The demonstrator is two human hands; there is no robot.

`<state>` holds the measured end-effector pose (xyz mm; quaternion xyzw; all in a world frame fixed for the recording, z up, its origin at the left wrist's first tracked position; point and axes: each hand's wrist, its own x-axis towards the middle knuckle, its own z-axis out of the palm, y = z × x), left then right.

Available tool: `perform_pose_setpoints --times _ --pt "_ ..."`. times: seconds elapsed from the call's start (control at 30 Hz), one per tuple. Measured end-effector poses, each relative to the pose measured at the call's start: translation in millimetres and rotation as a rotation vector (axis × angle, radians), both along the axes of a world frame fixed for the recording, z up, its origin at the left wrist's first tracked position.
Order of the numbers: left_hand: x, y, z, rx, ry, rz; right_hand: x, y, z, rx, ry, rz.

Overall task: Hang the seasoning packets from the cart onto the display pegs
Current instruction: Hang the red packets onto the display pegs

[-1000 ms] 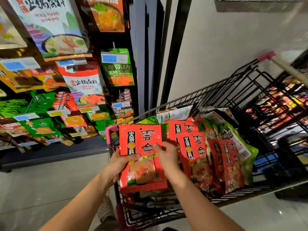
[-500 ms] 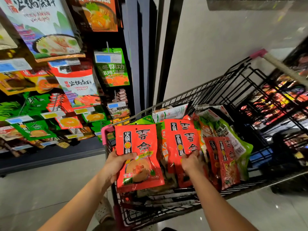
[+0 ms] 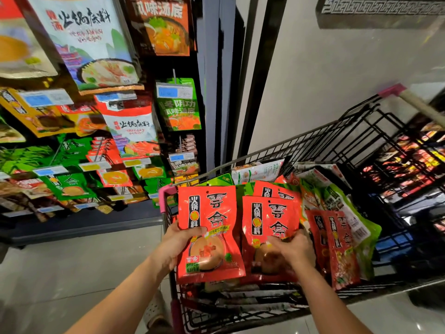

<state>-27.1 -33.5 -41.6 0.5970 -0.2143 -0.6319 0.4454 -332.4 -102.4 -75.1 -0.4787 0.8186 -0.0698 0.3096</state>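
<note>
My left hand grips a red seasoning packet by its left edge, thumb on the front, upright above the near-left corner of the black wire cart. My right hand grips a second red packet of the same kind, lifted upright out of the pile in the cart. More red packets and green ones lie in the cart. The display pegs stand at the left, hung with packets.
The peg rack at the left carries green packets, red and white packets and price tags. A dark pillar stands between rack and cart. The cart's pink-ended handle rises at the right. Grey floor tiles lie below.
My right hand let go of the first packet, reached into the cart and lifted a second red packet upright. My left hand kept holding the first packet.
</note>
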Motion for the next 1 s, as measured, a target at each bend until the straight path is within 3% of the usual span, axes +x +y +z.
perform_pose_setpoints --times 0.17,0.33,0.7,1.0 --pt "2.1 1.3 2.3 0.003 0.014 -0.017 2.9 3.3 3.8 -0.128 -0.244 -0.054" --pt "5.6 3.4 1.5 -0.001 0.034 -0.001 13.2 0.8 30.1 -0.273 -0.504 0.035" --pt "32.8 16.0 18.7 -0.015 0.158 0.152 42.0 -21.2 110.0 -0.469 -0.595 0.156" --pt "119.1 61.4 91.1 -0.133 0.138 0.393 169.2 -20.0 152.2 -0.535 -0.837 0.305"
